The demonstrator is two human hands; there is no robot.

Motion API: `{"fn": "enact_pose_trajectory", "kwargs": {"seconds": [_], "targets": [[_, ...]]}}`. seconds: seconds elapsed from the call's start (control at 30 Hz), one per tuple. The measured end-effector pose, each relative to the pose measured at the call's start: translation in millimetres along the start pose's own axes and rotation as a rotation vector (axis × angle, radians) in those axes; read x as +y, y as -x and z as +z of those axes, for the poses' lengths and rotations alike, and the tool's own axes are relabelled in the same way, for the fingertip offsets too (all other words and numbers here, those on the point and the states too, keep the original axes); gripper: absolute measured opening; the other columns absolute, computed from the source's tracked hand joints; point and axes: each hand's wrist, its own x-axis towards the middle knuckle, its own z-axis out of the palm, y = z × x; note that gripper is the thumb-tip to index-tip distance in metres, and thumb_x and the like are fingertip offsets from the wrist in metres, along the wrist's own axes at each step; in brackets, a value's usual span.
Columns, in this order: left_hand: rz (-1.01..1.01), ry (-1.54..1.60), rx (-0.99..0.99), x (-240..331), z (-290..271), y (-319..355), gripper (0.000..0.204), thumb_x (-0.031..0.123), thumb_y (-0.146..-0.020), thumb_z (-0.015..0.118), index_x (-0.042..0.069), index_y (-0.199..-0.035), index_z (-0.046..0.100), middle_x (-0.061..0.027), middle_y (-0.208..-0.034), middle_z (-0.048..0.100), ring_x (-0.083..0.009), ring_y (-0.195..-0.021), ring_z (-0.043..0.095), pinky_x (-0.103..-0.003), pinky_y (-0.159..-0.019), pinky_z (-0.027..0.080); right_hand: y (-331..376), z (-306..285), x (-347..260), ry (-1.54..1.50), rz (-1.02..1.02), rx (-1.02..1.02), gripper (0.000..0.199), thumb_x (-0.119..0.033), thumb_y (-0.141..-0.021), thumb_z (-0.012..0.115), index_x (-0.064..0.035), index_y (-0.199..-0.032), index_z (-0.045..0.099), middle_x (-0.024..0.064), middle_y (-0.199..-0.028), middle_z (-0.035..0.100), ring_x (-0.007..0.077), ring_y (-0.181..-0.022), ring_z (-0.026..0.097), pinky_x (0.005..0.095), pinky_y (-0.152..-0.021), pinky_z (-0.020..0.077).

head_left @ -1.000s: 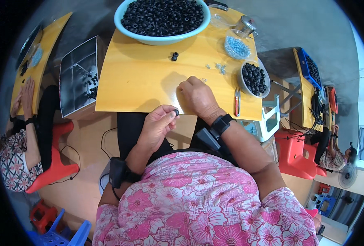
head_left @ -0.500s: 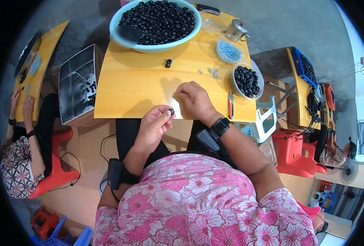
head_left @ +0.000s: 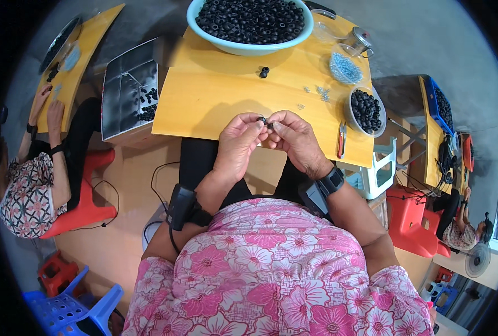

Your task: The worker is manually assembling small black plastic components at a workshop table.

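Observation:
Over the table's near edge my two hands meet, fingertips almost touching. Thumb and finger of my left hand (head_left: 236,143) pinch a small round black hollow piece (head_left: 262,119). My right hand (head_left: 300,143) is closed in a pinch against it, at a second dark bit (head_left: 270,126); the fingers partly cover both, so I cannot tell if they are joined. Beyond my hands, a pair of black pieces (head_left: 264,72) lies on the yellow table (head_left: 215,84). Small clear pieces (head_left: 323,93) are scattered to the right.
A pale blue basin (head_left: 249,48) heaped with black pieces stands at the back. Along the right are a tub of clear pieces (head_left: 345,68), a bowl of black pieces (head_left: 366,111), a metal cup (head_left: 361,39) and a red-handled tool (head_left: 341,140). Another person (head_left: 30,196) sits left.
My right hand has moved in from the tabletop to meet my left at the black piece. The whole view has shifted, so the table appears further right and higher.

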Motion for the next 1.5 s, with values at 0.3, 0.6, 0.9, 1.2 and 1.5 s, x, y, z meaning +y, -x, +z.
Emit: {"fn": "enact_pose_trajectory", "kwargs": {"seconds": [0.3,0.6,0.9,1.2,1.5], "targets": [[0.022,0.057,0.075,1.0,4.5,3.3,0.015,0.005,-0.093,0.058,0.004,-0.107,0.056,-0.006,-0.101,0.061,-0.0127,-0.091,0.061,-0.028,-0.085,0.051,2.0,17.9,4.6,0.296,-0.183,0.184,0.014,-0.005,-0.092,0.056,0.0025,-0.103,0.062,0.0039,-0.093,0.065,0.0091,-0.082,0.062,0.023,-0.076,0.0527],[-0.029,0.129,0.036,-1.0,-1.2,6.7,0.015,0.009,-0.094,0.057,0.003,-0.108,0.057,-0.0046,-0.097,0.061,-0.0109,-0.087,0.059,-0.026,-0.082,0.05,7.3,13.8,-1.3,0.287,-0.152,0.243,0.02,-0.004,-0.089,0.062,0.0034,-0.107,0.065,0.0044,-0.091,0.066,0.0094,-0.077,0.062,0.0229,-0.073,0.0518],[-0.08,0.092,-0.033,-3.2,-1.2,12.5,0.016,0.012,-0.094,0.058,0.003,-0.107,0.058,-0.0032,-0.095,0.061,-0.0098,-0.082,0.056,-0.023,-0.079,0.049,10.0,6.6,-1.8,0.031,-0.075,0.136,0.023,-0.006,-0.091,0.059,0.0008,-0.112,0.064,0.0003,-0.084,0.062,0.0079,-0.073,0.055,0.0237,-0.072,0.0504],[-0.064,0.083,-0.069,-3.4,-0.1,13.3,0.016,0.011,-0.094,0.059,0.002,-0.107,0.058,-0.0051,-0.094,0.062,-0.0123,-0.082,0.059,-0.024,-0.078,0.05,12.0,15.1,-8.1,0.147,-0.106,0.186,0.02,-0.005,-0.09,0.061,0.0019,-0.108,0.066,0.0008,-0.083,0.063,0.0073,-0.072,0.055,0.022,-0.071,0.0492],[-0.074,0.058,-0.07,2.1,3.2,14.5,0.017,0.012,-0.093,0.061,0.003,-0.107,0.059,-0.0033,-0.093,0.062,-0.0122,-0.084,0.059,-0.028,-0.086,0.051,9.8,14.7,-10.3,0.296,-0.152,0.176,0.02,-0.001,-0.089,0.061,0.0035,-0.107,0.066,0.0033,-0.087,0.066,0.0081,-0.073,0.057,0.0216,-0.07,0.0494]]}}
